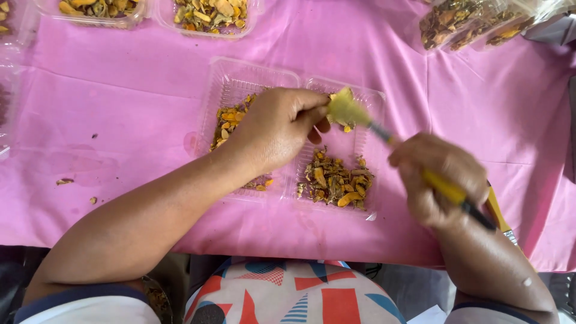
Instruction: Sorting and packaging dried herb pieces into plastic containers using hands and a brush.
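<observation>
My left hand (277, 127) hovers over two clear plastic trays, its fingers pinched on a small piece that is mostly hidden. My right hand (440, 177) grips a yellow-handled brush (447, 189); its yellowish bristles (346, 109) touch the piece at my left fingertips. The left tray (231, 78) holds yellow-orange dried slices, partly covered by my hand. Brown and yellow dried pieces (334, 181) lie heaped at the near end of the right tray (371, 102). Both trays rest on a pink cloth (120, 120).
More clear trays of dried slices stand along the far edge: two at top left (96, 12) (210, 17) and a stack at top right (468, 24). Small crumbs (65, 180) lie on the cloth at left. A second yellow tool (498, 213) lies under my right wrist.
</observation>
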